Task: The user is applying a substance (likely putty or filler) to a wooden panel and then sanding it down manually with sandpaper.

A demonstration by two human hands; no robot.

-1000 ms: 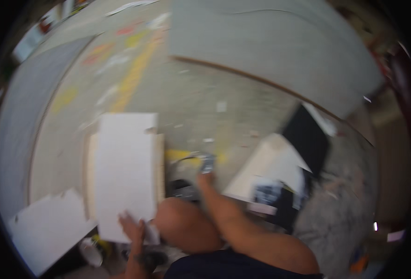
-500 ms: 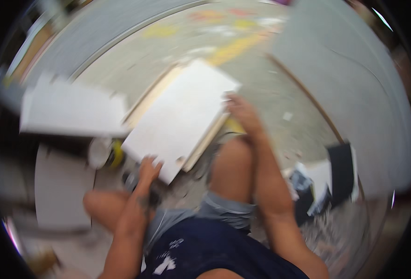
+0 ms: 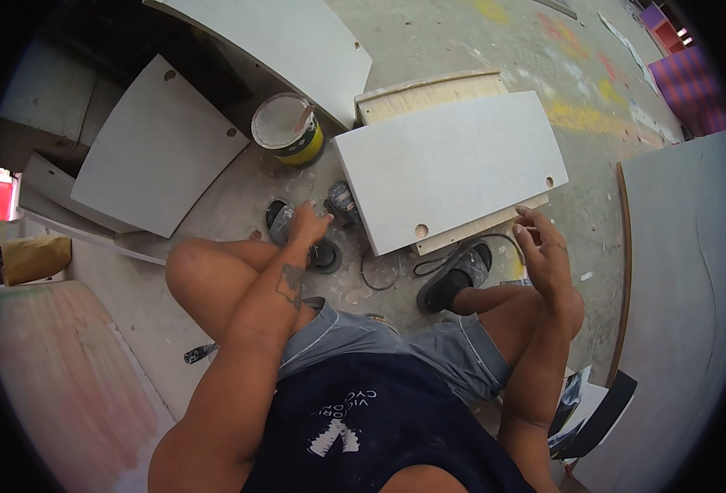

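Lying flat across a pale wooden frame (image 3: 428, 97), the white panel (image 3: 453, 168) is just beyond the person's knees, with two round holes toward its near edge. Strips of the frame show along the panel's far and near sides, while its left and right ends overhang.

The right hand (image 3: 546, 251) hangs just off the near right corner, thumb and fingers apart with nothing between them. The left hand (image 3: 309, 226) is near the panel's left end, close to a dark rounded object (image 3: 343, 200); its fingers are partly curled, and I cannot tell whether they close on anything.

Good handling here, I judge, means taking the panel by its edges with both palms, away from the holes, and keeping it level. Pressing hard on an overhanging end could tip it, so weight is better kept over the frame. The black cord (image 3: 501, 236) loops between the near side and the right foot's sandal (image 3: 468, 264); it would be wise to keep it clear of the panel and the foot. At the far left, the bucket (image 3: 289, 131) stands near the panel's left end, so any turn that way needs care.
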